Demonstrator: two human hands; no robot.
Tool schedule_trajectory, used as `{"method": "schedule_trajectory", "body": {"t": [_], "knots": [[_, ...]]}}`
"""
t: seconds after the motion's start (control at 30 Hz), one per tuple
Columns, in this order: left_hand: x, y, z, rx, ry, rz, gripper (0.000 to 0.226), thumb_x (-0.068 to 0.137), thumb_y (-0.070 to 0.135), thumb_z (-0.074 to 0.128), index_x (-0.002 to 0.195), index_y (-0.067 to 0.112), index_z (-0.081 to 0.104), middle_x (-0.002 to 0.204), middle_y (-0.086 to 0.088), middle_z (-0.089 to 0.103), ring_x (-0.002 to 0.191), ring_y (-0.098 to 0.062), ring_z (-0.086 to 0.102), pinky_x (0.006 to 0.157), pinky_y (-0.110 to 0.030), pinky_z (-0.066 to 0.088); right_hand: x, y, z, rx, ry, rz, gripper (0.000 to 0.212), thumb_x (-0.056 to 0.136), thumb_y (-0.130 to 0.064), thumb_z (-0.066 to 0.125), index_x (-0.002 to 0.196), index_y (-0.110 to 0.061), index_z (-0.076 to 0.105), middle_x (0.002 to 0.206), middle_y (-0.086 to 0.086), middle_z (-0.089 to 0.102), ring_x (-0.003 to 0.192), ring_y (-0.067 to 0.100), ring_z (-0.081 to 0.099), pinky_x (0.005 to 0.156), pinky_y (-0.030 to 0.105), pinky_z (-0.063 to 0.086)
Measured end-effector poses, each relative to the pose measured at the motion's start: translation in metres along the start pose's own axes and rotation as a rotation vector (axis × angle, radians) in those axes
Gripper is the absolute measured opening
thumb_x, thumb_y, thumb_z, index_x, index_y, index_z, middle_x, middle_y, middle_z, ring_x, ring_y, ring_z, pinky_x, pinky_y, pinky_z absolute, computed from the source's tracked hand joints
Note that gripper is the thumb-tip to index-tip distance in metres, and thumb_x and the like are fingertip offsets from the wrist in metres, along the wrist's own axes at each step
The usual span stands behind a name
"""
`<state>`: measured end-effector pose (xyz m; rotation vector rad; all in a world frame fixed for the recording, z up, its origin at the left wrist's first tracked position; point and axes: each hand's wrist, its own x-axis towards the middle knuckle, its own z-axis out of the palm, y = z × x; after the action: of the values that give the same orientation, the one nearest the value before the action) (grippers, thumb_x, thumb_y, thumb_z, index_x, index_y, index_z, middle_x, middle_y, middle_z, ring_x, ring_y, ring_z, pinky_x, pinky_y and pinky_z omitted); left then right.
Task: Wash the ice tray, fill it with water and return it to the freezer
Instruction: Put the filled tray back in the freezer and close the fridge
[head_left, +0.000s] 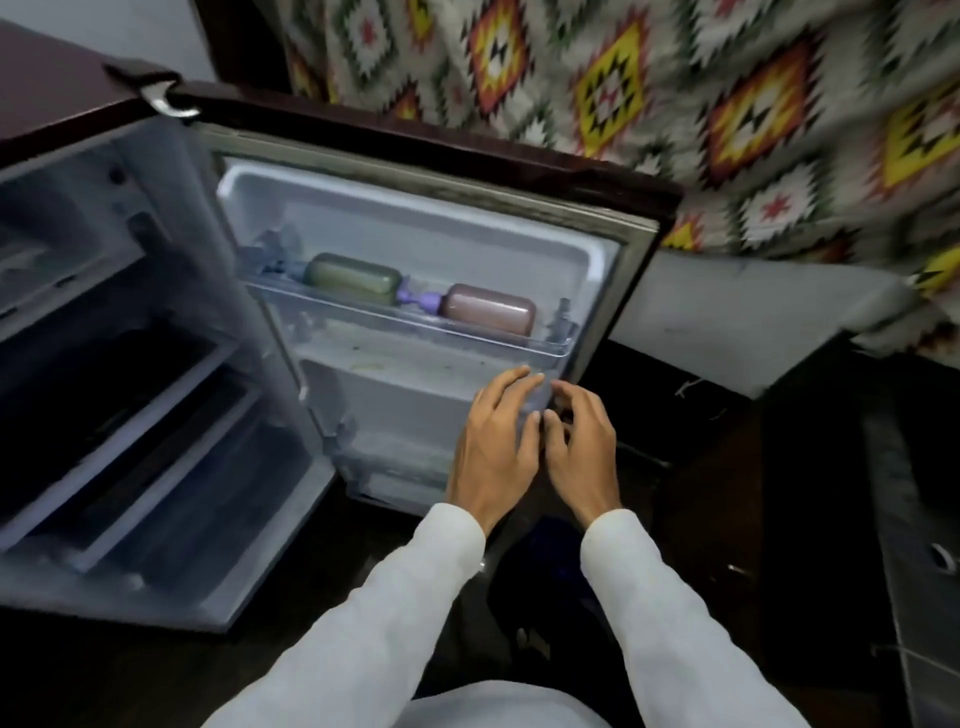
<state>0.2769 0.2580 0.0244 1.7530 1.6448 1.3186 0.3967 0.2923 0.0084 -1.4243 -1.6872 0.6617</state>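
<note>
The ice tray cannot be made out with certainty; between the two hands there is only a pale, blurred, translucent shape (537, 402), and its long axis cannot be told. The left hand (493, 441) and the right hand (579, 441) are held close together, palms down and fingers half curled, in front of the open dark maroon fridge door (441, 156). Whether they grip something, I cannot tell. On the clear door shelf (415, 325) lie a green bottle (353, 278) and a brown bottle (491, 307), both with purple caps.

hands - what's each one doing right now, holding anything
Left hand: fingers loosely spread, empty, over the fridge door.
Right hand: fingers curled, nothing visibly held.
</note>
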Motion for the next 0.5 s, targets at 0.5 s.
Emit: {"method": "schedule_trajectory", "body": {"t": [0.5], "knots": [[0.050, 0.036, 0.112, 0.050, 0.052, -0.068, 0.040, 0.096, 0.005, 0.057, 0.135, 0.014, 0.056, 0.133, 0.002, 0.056, 0.126, -0.011, 0.052, 0.108, -0.025, 0.041, 0.139, 0.041, -0.070, 0.182, -0.144, 0.109, 0.056, 0.097, -0.005, 0.047, 0.149, -0.018, 0.036, 0.152, -0.001, 0.037, 0.136, 0.009, 0.038, 0.114, 0.028, 0.032]]}}
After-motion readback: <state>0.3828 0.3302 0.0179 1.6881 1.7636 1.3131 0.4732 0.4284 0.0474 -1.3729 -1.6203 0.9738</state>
